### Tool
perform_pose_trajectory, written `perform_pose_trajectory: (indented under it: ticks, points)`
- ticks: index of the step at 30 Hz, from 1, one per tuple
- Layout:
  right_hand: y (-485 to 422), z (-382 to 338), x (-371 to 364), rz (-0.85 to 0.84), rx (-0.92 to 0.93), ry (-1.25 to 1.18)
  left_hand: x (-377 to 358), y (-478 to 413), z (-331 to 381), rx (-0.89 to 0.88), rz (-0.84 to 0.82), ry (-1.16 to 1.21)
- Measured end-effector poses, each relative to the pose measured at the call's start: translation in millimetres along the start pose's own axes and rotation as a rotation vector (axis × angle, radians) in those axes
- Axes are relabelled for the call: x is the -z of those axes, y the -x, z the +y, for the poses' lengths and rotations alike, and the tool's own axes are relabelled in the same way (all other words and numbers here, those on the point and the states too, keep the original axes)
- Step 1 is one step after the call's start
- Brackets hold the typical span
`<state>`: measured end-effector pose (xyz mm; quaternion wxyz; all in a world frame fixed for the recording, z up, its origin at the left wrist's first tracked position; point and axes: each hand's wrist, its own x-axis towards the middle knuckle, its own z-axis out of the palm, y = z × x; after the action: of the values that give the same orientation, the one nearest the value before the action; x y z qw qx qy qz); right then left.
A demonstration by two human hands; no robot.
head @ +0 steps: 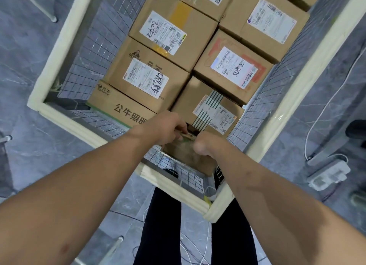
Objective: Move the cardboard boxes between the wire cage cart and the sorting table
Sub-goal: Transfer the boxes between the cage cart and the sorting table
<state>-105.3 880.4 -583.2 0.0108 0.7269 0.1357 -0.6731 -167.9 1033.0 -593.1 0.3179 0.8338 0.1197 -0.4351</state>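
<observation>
Reaching down over the near rim of the wire cage cart (174,180), both arms extended. Closing the left hand (168,129) and the right hand (206,146) on the top edge of a small cardboard box (186,157) wedged against the cart's near wall, below the tops of its neighbours. Lying directly under and just ahead of both hands, its long axis seeming to run left to right between them, neither hand clearly nearer. Gripping with fingers curled, though hiding the fingertips and most of the box beneath. Packing the rest of the cart tightly: at least 6 other labelled boxes (237,66), the nearest touching it. Lifting straight up looking necessary, judging by the tight fit. Showing no sorting table anywhere.
</observation>
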Motion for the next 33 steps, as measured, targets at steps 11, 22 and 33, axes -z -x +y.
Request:
perform_pose_trajectory:
  ticks: [11, 22, 33]
  points:
    - [-12.9, 5.0, -0.8, 0.037, -0.016, -0.033, 13.4, -13.3, 6.1, 0.000, -0.015, -0.009]
    - [-26.6, 1.0, -17.3, 0.047, -0.064, -0.210, -20.7, -17.9, -10.1, -0.027, 0.103, -0.257]
    - [-13.7, -12.0, -30.7, 0.257, -0.111, -0.123, -14.2, -8.6, 1.4, -0.067, 0.137, -0.512]
